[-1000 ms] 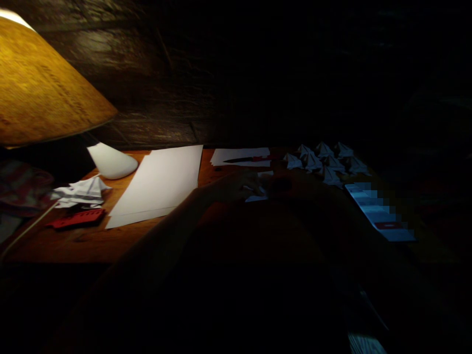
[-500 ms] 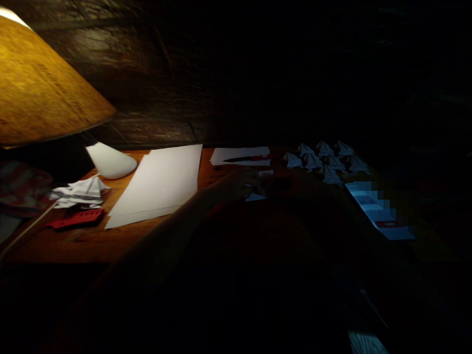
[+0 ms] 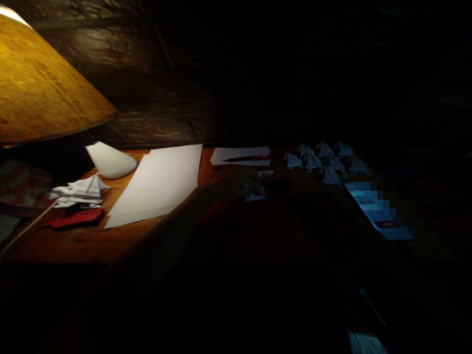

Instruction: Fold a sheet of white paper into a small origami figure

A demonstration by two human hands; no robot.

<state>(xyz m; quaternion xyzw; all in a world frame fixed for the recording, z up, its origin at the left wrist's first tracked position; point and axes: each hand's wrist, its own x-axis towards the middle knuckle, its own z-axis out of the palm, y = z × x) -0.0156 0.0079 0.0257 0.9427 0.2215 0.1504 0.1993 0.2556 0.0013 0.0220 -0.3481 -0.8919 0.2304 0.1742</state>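
Fingers (image 3: pixel 250 180) of my left hand (image 3: pixel 233 186) and right hand (image 3: pixel 285 186) are touching a small paper (image 3: pixel 255 197); I cannot tell if they're clamping. Desk (image 3: pixel 92 241) is lying bare at eight o'clock, toward its near edge.

Middle: the small paper (image 3: pixel 255 197) is being kept right of the big sheets (image 3: pixel 158 182).
Right: folded papers (image 3: pixel 324 160) are being kept behind the leaflet (image 3: pixel 379 216).

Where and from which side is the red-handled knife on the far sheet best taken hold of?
Probably by the red handle, its right end, coming from above and the right: the knife lies flat on the sheet with its dark blade pointing left.
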